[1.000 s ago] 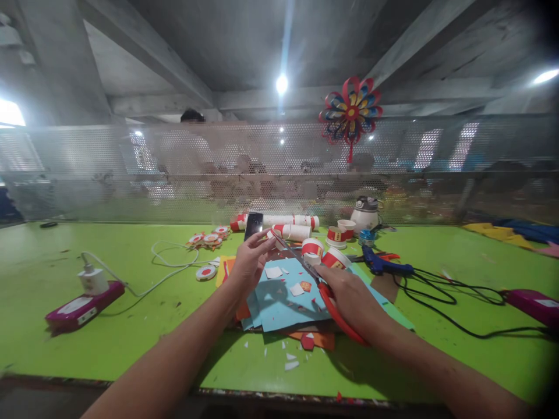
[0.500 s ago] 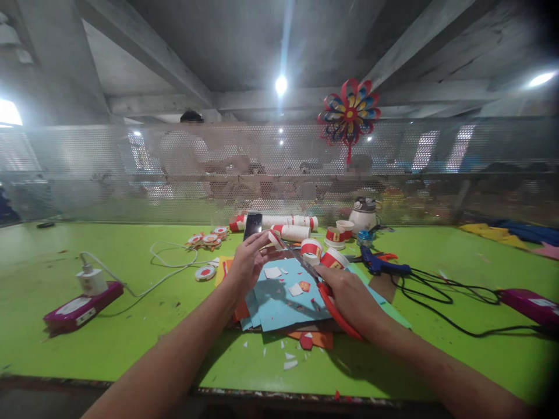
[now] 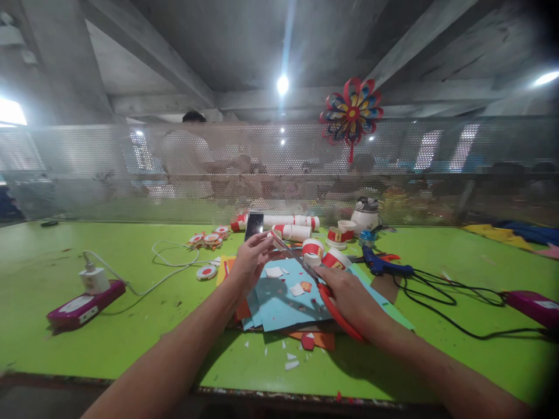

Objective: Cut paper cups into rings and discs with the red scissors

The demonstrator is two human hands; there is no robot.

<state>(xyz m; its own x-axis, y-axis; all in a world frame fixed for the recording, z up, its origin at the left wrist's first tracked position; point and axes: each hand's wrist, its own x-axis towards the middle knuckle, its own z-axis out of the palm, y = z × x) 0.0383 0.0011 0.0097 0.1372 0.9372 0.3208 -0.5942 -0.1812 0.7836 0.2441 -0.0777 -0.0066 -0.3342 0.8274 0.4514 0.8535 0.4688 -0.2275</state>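
Observation:
My right hand (image 3: 351,299) grips scissors (image 3: 332,308) with large red handles; their blades point up and left. My left hand (image 3: 250,259) pinches a small red-and-white paper piece (image 3: 276,242) between its fingertips, and the blade tips meet it there. Below both hands lies a stack of light blue paper sheets (image 3: 283,314), with white paper scraps (image 3: 274,272) and a small orange-red cutout (image 3: 306,286) on top. Two cut red-and-white paper cups (image 3: 335,259) lie just beyond the blades. The exact outline of the pinched piece is partly hidden by my fingers.
A blue glue gun (image 3: 384,265) with black cord lies right, near a purple power strip (image 3: 530,307). Another power strip (image 3: 85,305) carries a charger at left. Behind are a phone (image 3: 254,224), stacked cups (image 3: 294,233), a white bottle (image 3: 365,218) and a mesh partition (image 3: 279,192).
The red-and-white piece has tilted in my left fingers, and less of its white face shows. The scissor blades have drawn closer together on it. My hands stay in about the same place.

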